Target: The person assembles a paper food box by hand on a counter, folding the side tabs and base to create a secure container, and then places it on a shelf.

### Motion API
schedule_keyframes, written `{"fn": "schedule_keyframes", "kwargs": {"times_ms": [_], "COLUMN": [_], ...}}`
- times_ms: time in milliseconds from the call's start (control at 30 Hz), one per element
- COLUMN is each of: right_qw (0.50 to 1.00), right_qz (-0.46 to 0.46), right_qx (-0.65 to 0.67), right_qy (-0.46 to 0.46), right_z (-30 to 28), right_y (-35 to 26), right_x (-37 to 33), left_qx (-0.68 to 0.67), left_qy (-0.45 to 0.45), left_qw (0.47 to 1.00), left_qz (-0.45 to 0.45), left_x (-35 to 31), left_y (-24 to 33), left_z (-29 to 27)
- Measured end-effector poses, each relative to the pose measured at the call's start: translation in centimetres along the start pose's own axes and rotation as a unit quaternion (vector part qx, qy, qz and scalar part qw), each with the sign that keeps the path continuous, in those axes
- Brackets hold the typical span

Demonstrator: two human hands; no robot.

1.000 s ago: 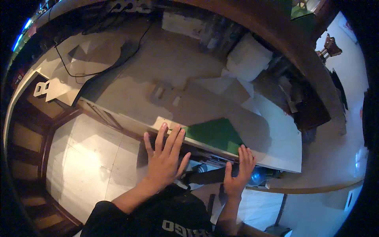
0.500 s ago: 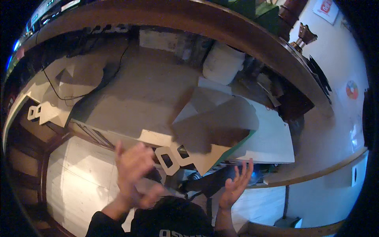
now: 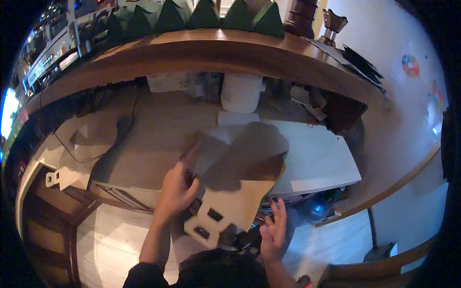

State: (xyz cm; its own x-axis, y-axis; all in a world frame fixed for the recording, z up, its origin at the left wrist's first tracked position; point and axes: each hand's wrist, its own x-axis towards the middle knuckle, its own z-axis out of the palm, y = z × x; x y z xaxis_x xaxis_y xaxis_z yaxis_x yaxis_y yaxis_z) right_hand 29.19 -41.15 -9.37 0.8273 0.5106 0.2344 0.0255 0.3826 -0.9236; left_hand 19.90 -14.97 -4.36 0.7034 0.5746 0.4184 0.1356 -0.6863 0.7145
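A beige cardboard piece with a green edge and two handle-like tabs with cutouts lies on the desk, its tabs toward me and overhanging the front edge. Shadow covers its far part. My left hand is beside its left edge, forefinger stretched out over the desk and thumb pointing at the cardboard; contact cannot be made out. On the other side, below the cardboard's right edge, my right hand has its fingers apart, with nothing seen in them.
A similar cardboard piece lies at the left, crossed by a black cable. A white tub stands at the back, under a wooden shelf. Several green pointed boxes line the shelf. A white board lies at right.
The view has shifted, showing more of the shelf. My left hand has moved forward alongside the cardboard. My right hand is closer to the cardboard's right edge.
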Motion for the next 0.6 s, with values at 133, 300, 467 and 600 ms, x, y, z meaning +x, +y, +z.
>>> {"fn": "schedule_keyframes", "kwargs": {"times_ms": [133,300,467,600], "right_qw": [0.994,0.972,0.938,0.813], "right_qz": [0.01,-0.088,-0.215,-0.312], "right_qx": [0.021,-0.117,-0.273,-0.492], "right_qy": [-0.104,-0.183,-0.012,0.023], "right_z": [-0.7,0.4,-0.8,-2.2], "right_y": [-0.3,-1.5,-6.2,-8.4], "right_x": [0.8,6.3,5.5,3.2], "left_qx": [-0.163,-0.114,-0.013,-0.035], "left_qy": [0.139,0.25,-0.049,-0.162], "left_qw": [0.971,0.956,0.991,0.955], "left_qz": [-0.108,-0.105,0.127,0.245], "left_x": [-7.6,-13.5,-10.4,-8.1], "left_y": [3.2,2.4,5.1,6.2], "left_z": [-2.7,-0.4,1.8,3.0]}}
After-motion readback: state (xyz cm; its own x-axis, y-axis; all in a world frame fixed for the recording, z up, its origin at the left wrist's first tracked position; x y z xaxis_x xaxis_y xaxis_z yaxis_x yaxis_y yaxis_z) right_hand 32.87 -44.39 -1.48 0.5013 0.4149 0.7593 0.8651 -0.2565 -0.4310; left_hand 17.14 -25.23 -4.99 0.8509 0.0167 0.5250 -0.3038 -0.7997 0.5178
